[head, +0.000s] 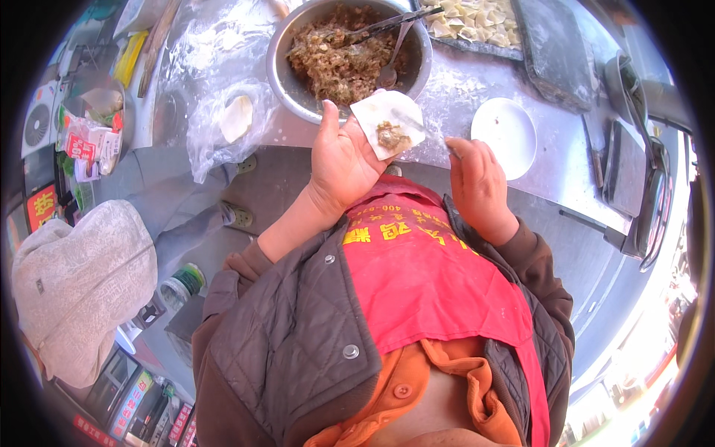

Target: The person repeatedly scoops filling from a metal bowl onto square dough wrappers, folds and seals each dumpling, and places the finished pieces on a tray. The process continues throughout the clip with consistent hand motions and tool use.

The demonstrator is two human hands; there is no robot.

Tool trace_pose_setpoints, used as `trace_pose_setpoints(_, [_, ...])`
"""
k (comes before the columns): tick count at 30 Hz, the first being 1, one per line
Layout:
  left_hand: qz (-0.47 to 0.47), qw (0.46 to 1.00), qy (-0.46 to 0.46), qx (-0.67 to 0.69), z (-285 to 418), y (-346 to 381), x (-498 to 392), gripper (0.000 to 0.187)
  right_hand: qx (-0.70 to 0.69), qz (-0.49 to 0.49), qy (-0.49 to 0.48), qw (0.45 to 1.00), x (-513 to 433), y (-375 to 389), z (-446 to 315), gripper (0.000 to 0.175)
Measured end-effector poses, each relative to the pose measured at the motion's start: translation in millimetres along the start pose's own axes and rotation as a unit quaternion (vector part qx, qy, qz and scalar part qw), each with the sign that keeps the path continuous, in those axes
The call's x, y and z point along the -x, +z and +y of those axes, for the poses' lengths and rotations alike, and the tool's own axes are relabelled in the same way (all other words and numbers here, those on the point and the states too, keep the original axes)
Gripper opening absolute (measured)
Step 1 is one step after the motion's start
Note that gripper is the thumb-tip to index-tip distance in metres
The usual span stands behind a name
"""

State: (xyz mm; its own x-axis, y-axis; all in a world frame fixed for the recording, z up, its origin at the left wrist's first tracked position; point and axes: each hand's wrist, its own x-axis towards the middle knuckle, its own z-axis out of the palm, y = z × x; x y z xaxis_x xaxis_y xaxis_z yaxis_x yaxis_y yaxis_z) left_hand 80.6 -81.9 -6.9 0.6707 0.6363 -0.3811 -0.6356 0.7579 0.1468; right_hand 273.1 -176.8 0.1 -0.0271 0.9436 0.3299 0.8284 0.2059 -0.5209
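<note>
On the fingers of my left hand lies a square dough wrapper, with my palm turned up and thumb raised. A small lump of minced filling sits on the wrapper. My right hand grips a thin utensil, blurred, whose far end reaches over the wrapper by the filling. Just beyond my left hand stands a large steel bowl of minced filling, with chopsticks and a metal spoon in it.
A white plate rests right of my hands. Left of the bowl, a wrapper lies on a clear plastic bag. Folded dumplings cover a tray at the back, beside a dark board. Another person is at the left.
</note>
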Motion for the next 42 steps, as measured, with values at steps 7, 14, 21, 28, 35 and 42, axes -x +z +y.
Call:
trace_pose_setpoints(7, [0.009, 1.000, -0.002, -0.020, -7, 4, -1, 0.085, -0.120, -0.071, -0.040, 0.989, -20, 10, -22, 0.031])
trace_pose_setpoints(14, [-0.024, 0.997, 0.011, -0.072, -15, 1, 1, 0.078, -0.121, -0.055, 0.006, 0.991, -23, 23, -17, 0.027])
trace_pose_setpoints(21, [0.010, 0.981, 0.068, -0.180, -22, -6, 0, 0.029, -0.179, -0.080, 0.160, 0.968, -47, 28, -12, 0.019])
trace_pose_setpoints(28, [0.040, 0.983, 0.085, -0.156, -21, -21, -2, 0.030, -0.085, -0.010, -0.002, 0.996, -33, 23, -12, 0.028])
trace_pose_setpoints(35, [0.009, 0.984, 0.035, -0.177, -16, -5, -2, 0.035, -0.141, -0.009, 0.076, 0.987, -27, 27, -12, 0.018])
trace_pose_setpoints(42, [-0.033, 0.952, -0.075, -0.296, -23, 20, -23, 0.027, -0.423, 0.074, 0.360, 0.828, -5, 10, -23, 0.020])
